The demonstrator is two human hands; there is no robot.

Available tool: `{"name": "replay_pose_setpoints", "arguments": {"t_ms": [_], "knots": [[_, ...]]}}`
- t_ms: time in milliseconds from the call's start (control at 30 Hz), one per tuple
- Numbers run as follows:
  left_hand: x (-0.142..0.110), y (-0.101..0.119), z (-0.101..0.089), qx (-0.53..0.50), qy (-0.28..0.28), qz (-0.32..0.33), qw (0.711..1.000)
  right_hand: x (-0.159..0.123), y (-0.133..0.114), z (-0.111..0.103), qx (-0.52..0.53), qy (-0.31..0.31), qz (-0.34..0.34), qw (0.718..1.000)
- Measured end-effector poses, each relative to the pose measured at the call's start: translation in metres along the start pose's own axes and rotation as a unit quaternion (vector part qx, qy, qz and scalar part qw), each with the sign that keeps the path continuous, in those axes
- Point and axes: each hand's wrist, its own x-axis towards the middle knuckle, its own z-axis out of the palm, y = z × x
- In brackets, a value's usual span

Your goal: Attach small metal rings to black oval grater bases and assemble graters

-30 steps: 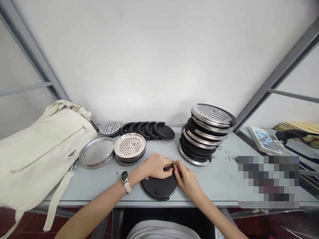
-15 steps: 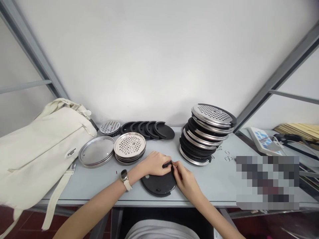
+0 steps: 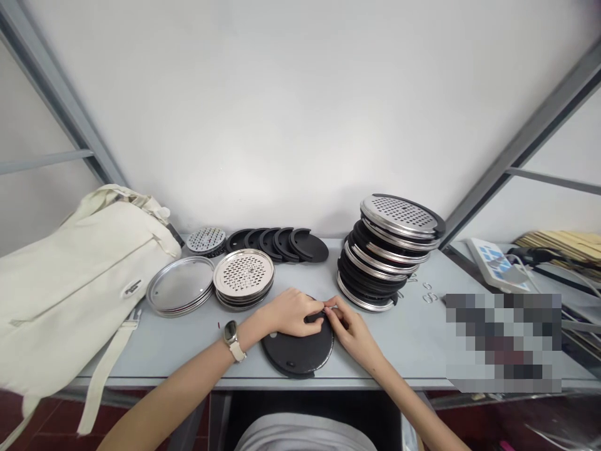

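Black disc on the desk, near its front edge. Left hand grips its far part; right hand pinched narrow at the far-right rim. Versus half a second ago: near rim closer to front edge, grips alike; rim work seems unfinished. Pinch contents hidden by fingers; patch at right pixelated.

Matt black disc looks plastic; perforated plate, shiny metal; backpack, cream cloth.
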Motion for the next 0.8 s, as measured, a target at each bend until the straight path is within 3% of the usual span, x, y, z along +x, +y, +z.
{"name": "replay_pose_setpoints", "arguments": {"t_ms": [800], "knots": [[0.0027, 0.0012, 0.0012, -0.021, 0.014, -0.027, 0.999, 0.001, 0.0006, 0.0006, -0.018, -0.001, -0.001, 1.0]]}}
